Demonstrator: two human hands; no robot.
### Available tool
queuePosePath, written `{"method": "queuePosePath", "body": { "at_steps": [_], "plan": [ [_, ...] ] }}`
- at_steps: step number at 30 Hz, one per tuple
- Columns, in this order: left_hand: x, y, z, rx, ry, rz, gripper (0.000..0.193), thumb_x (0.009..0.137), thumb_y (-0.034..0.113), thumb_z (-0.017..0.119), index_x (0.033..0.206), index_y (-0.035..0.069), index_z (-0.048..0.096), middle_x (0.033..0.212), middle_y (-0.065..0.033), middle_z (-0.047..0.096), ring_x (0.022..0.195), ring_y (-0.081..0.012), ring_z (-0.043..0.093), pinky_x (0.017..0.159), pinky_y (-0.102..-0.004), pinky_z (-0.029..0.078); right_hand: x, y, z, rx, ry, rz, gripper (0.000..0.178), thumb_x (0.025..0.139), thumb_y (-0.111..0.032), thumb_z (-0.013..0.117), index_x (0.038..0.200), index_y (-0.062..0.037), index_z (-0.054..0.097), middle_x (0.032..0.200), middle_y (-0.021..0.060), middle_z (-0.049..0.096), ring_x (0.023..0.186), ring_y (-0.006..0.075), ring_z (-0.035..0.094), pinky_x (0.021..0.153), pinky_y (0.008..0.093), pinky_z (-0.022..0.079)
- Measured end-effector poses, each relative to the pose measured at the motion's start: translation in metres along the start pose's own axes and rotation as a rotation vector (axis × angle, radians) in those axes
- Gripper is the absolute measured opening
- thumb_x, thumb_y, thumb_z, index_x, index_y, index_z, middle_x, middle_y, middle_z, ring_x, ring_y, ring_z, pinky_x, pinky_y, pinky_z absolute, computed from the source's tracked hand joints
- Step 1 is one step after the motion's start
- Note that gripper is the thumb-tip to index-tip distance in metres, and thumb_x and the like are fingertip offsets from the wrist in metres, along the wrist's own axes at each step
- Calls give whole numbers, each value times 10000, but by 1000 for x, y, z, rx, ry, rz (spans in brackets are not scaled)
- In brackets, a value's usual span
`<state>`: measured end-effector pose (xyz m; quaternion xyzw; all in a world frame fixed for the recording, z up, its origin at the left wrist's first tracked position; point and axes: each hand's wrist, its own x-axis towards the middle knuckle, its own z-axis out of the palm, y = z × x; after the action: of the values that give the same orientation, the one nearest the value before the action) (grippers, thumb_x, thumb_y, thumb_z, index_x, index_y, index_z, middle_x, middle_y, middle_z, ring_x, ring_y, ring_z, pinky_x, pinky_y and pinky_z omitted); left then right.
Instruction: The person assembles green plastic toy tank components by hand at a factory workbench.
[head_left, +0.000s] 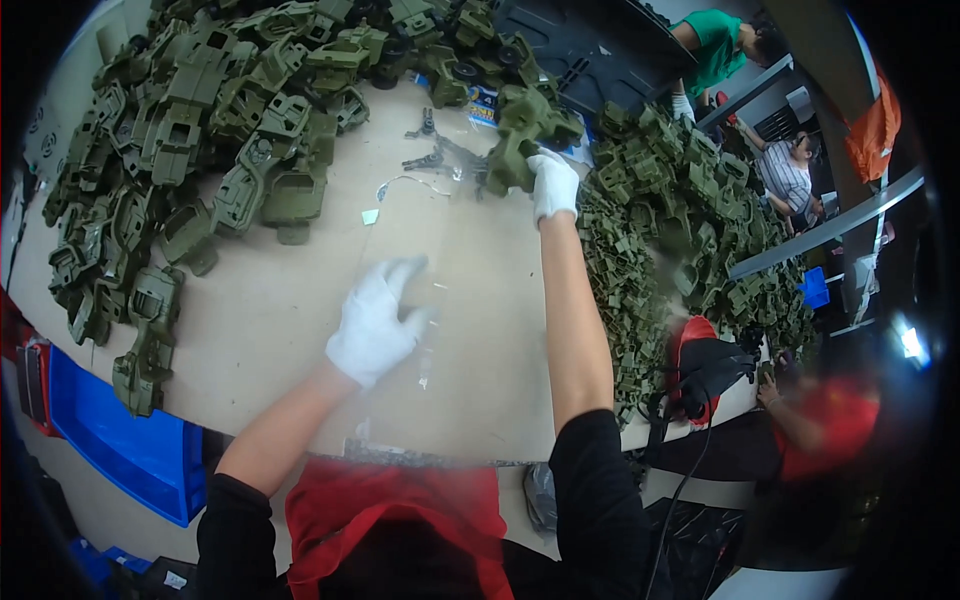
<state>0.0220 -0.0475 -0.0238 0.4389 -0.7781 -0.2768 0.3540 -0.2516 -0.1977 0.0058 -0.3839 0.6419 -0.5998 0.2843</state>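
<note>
We hold our left grip point(375, 328) wide and unloaded over the surface point(480, 380). Farther out, our right grip point(555, 187) appears narrowed on the green toy car point(514, 142); the contact is partly hidden. Small dark parts point(427, 160) lie just left of the car. A green toy pile point(345, 52) lies beyond.

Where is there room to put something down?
Tabletop lies bare between the left hand and the olive toy-vehicle bodies at left, and mostly bare between that hand and the right forearm. Crowded: far left, and right under heaped olive parts.
</note>
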Motion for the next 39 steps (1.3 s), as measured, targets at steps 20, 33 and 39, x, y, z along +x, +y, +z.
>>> {"method": "queuePosePath", "body": {
  "at_steps": [20, 33, 39],
  "plan": [
    [6, 20, -33, -1202, -558, -175, 964, 641, 6, 695, 1475, 66, 213, 1300, -197, 501, 1091, -305, 597, 968, -430, 478, -212, -24, -100, -157, -681, 216, 631, 770, -190, 694, 1315, 69, 507, 1165, 214, 657, 1039, 307, 645, 891, 392, 482],
    [4, 3, -13, -1543, -111, -518, 479, 851, 433, 694, 1132, 60, 587, 986, -106, 659, 869, -244, 658, 752, -409, 571, -190, -46, -113, -1145, 82, -224, 350, 788, -306, 643, 1053, -87, 705, 1003, 190, 686, 921, 354, 670, 853, 418, 527],
    [-7, 34, 1, -1215, -328, -508, 360, 785, 148, 721, 1098, 10, 609, 889, -75, 671, 805, -185, 653, 736, -318, 545, -169, -24, -158, -1425, 38, -81, 231, 758, -210, 629, 928, -101, 741, 947, 166, 705, 902, 341, 677, 845, 397, 525]
  ]
}}
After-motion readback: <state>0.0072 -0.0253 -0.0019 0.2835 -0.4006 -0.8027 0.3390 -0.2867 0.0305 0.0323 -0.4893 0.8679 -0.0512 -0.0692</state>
